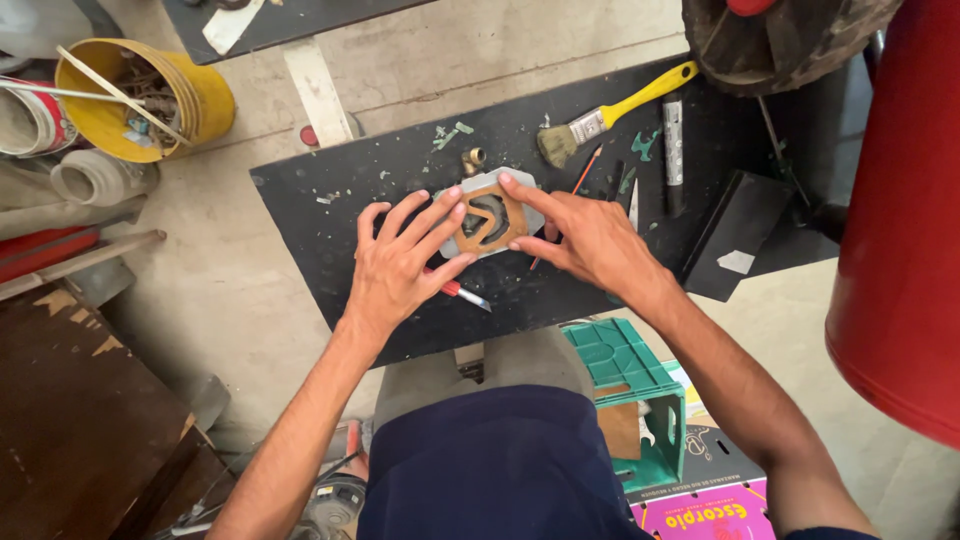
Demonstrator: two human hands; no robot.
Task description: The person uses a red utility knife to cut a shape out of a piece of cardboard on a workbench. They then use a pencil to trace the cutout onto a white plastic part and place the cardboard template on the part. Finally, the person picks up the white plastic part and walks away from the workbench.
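Gasket (490,220): between both hands, under their fingertips.
Left hand (400,262): spread, pressing it.
Right hand (585,238): spread, pressing too.

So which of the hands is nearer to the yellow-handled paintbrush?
The right. The right hand lies just below and slightly right of the paintbrush bristles; the left hand sits farther off, on the other side of the brown gasket piece.

A single head-worn camera looks almost straight down from above the person's lap onto a black, paint-flecked work board (400,175) at centre frame. It sits near enough that both forearms run in from the lower edge, with pale concrete floor (250,290) around.
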